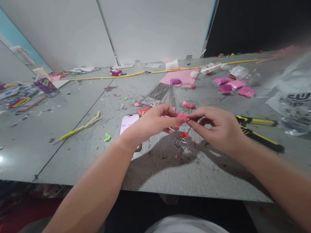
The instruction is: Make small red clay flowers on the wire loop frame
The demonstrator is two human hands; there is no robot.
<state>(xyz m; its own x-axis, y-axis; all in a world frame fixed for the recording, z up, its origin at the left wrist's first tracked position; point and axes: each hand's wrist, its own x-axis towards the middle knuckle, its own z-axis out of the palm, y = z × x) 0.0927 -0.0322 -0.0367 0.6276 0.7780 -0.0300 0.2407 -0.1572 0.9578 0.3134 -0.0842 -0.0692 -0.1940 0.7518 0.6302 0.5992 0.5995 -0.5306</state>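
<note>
Between my two hands is a small lump of soft coral-red material, like modelling clay (183, 118). My left hand (157, 120) pinches it from the left with thumb and fingers. On the other side, the fingertips of my right hand (216, 125) are closed on its right edge. Just below lies a coil of thin wire (181, 142) with red bits on it. A wire ring with red clay pieces (189, 105) rests behind my hands. Partly under my left wrist, a phone (127, 123) shows a running timer. A red packet (144, 111) is half hidden behind my left hand.
Yellow-black pliers (258, 133) lie right of my right hand, near a plastic bag (308, 100). Behind are a wire bundle (157, 94), pink sheet (180, 77), pink packets (233, 85) and plastic bottles (210, 68). A yellow twisted strand (79, 129) lies left; a yellow cable (135, 73) crosses the back.
</note>
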